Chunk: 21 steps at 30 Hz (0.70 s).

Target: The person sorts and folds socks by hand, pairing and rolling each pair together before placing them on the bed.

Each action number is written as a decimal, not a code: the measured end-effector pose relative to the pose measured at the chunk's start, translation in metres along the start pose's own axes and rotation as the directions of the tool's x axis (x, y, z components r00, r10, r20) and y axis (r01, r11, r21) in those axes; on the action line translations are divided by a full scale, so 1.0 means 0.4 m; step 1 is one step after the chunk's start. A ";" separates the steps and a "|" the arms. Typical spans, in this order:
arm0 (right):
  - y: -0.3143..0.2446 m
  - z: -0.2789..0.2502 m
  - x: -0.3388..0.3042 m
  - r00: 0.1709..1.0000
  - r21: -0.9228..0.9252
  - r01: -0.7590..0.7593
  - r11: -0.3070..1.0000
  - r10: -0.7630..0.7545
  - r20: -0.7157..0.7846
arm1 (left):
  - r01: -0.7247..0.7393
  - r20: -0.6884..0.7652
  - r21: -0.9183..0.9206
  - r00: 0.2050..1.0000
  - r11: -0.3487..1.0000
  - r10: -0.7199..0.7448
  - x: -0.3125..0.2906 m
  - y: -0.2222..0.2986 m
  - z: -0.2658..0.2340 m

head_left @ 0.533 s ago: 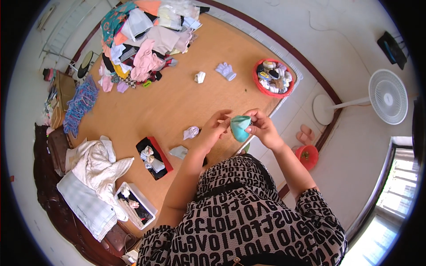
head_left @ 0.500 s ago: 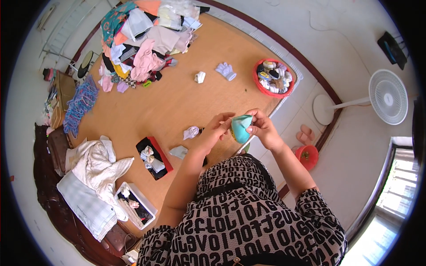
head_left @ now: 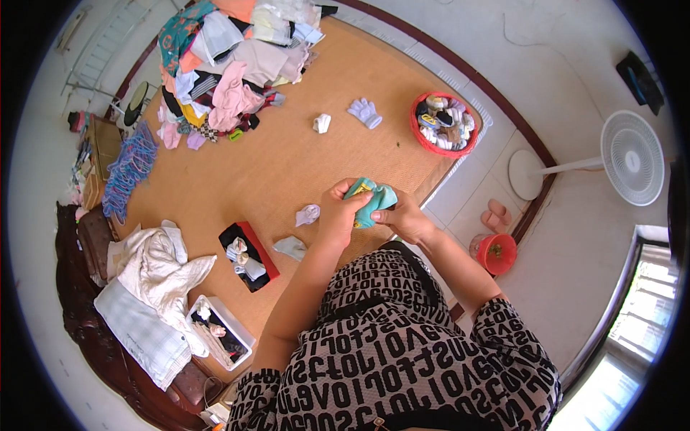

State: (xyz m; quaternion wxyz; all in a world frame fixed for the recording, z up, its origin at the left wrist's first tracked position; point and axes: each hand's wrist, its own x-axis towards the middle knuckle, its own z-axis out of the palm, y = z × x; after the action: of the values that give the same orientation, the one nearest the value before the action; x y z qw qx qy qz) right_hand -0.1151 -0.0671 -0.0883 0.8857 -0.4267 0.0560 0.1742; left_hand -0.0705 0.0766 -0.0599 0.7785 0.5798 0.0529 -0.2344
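In front of my body, a bunched teal sock [head_left: 368,204] with yellow patches is held between both hands. My left hand [head_left: 339,207] grips its left side, thumb laid across the cloth. On the other side my right hand [head_left: 408,217] pinches it between thumb and fingers. Left of my left hand lie a pale lilac sock [head_left: 307,214] and a flat grey piece of cloth [head_left: 290,248]. Farther off are a small white sock-like bundle [head_left: 321,123] and a lavender glove [head_left: 365,113]. A red basket [head_left: 415,131] holds several rolled socks.
A heap of clothes [head_left: 241,93] covers the far left of the tan mat [head_left: 287,165]. Blue hangers [head_left: 129,169], a red-and-black box [head_left: 261,248], a white bin [head_left: 249,346] and a quilt [head_left: 154,266] lie left. Right stand a fan [head_left: 631,158] and red bucket [head_left: 499,260].
Both hands have shifted slightly left with the teal sock. It was hanging with a pointed top between my fingertips; now it is turned and bunched, with more yellow showing.
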 end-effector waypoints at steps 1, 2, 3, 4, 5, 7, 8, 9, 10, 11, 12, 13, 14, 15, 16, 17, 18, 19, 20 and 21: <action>0.016 -0.003 0.009 0.998 0.034 -0.040 0.999 0.042 -0.054 | 0.000 -0.005 0.000 1.000 1.000 0.000 0.002 -0.007 0.002; 0.022 -0.001 0.018 0.997 0.034 -0.027 0.999 0.030 -0.070 | -0.216 -0.015 0.358 0.971 0.908 0.237 0.006 -0.013 0.004; 0.031 -0.004 0.027 0.997 0.035 -0.029 0.999 0.031 -0.072 | -0.372 0.061 0.663 0.892 0.650 0.449 0.009 -0.017 0.005; 0.045 -0.011 0.036 0.989 0.024 -0.025 0.999 0.028 -0.144 | -0.435 0.195 0.800 0.840 0.414 0.506 0.012 -0.019 0.004; 0.065 -0.021 0.047 0.976 0.017 -0.023 1.000 0.026 -0.217 | -0.432 0.195 0.801 0.844 0.415 0.500 0.009 -0.010 0.018; 0.101 -0.053 0.077 0.949 0.005 -0.040 0.999 0.040 -0.314 | -0.459 0.346 0.859 0.847 0.229 0.403 0.001 0.015 0.066; 0.114 -0.063 0.093 0.912 -0.210 0.029 0.977 -0.112 -0.395 | -0.481 0.370 0.851 0.834 0.211 0.409 0.012 -0.003 0.065; 0.113 -0.067 0.104 0.857 -0.422 0.074 0.904 -0.274 -0.437 | -0.480 0.370 0.851 0.835 0.212 0.407 0.025 -0.021 0.060; 0.109 -0.075 0.104 0.856 -0.422 0.072 0.904 -0.273 -0.440 | -0.472 0.342 0.838 0.845 0.273 0.411 0.039 -0.039 0.054; 0.099 -0.078 0.099 0.820 -0.507 0.055 0.860 -0.329 -0.469 | -0.463 0.316 0.821 0.856 0.333 0.410 0.047 -0.041 0.059; 0.088 -0.083 0.096 0.781 -0.587 0.031 0.809 -0.386 -0.491 | -0.463 0.318 0.820 0.857 0.337 0.404 0.054 -0.043 0.063; 0.077 -0.085 0.099 0.778 -0.586 0.025 0.810 -0.384 -0.497 | -0.395 0.249 0.782 0.908 0.483 0.338 0.060 -0.044 0.067; 0.065 -0.084 0.105 0.794 -0.321 0.105 0.941 -0.274 -0.543 | -0.312 0.190 0.725 0.947 0.614 0.258 0.065 -0.042 0.075; 0.055 -0.090 0.109 0.818 -0.026 0.173 0.985 -0.159 -0.553 | -0.312 0.194 0.722 0.948 0.618 0.252 0.073 -0.054 0.080; 0.060 -0.120 0.111 0.846 0.110 0.132 0.985 -0.054 -0.531 | -0.242 0.088 0.742 0.960 0.625 0.268 0.083 -0.073 0.083; 0.054 -0.131 0.112 0.842 0.110 0.130 0.985 -0.051 -0.538 | -0.168 -0.023 0.756 0.959 0.633 0.281 0.095 -0.085 0.083; 0.049 -0.141 0.111 0.860 0.140 0.110 0.984 -0.024 -0.510 | -0.236 -0.003 0.811 0.913 0.535 0.407 0.110 -0.089 0.085; 0.044 -0.153 0.110 0.877 0.170 0.088 0.982 0.004 -0.480 | -0.232 -0.005 0.808 0.917 0.541 0.400 0.133 -0.113 0.080; 0.051 -0.165 0.116 0.874 0.146 0.126 0.981 -0.040 -0.485 | -0.310 0.089 0.758 0.921 0.574 0.380 0.154 -0.130 0.078; 0.053 -0.185 0.122 0.875 0.145 0.113 0.983 -0.029 -0.484 | -0.380 0.182 0.698 0.914 0.607 0.363 0.171 -0.148 0.076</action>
State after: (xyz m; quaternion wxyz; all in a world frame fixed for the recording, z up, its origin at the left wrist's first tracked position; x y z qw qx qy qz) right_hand -0.0734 -0.0994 -0.1625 0.8829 -0.3817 0.2723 0.0249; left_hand -0.0411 0.0147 -0.1261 0.5200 0.8331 -0.1729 -0.0755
